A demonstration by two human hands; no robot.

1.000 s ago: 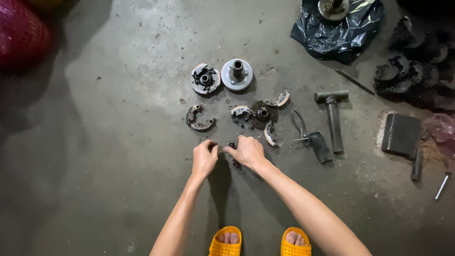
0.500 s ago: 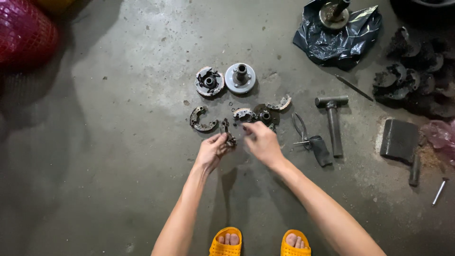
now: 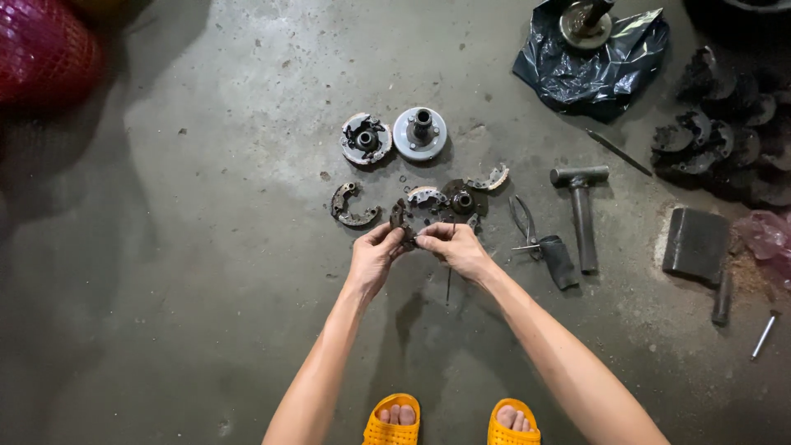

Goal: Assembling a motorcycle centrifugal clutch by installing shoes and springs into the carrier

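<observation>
I have my left hand (image 3: 372, 259) and right hand (image 3: 451, 245) both pinched shut on a small dark curved shoe (image 3: 401, 221), above the concrete floor (image 3: 206, 272), near a hammer (image 3: 581, 210).

A single head-worn camera looks almost straight down from above a standing or crouching person onto the concrete floor (image 3: 181, 272), with the person's own toes in orange sandals (image 3: 394, 422) at the bottom edge. It sits well above the left hand (image 3: 372, 259) and right hand (image 3: 455, 247), which meet near the centre, arms stretching forward. There is no second view to overlap.
</observation>
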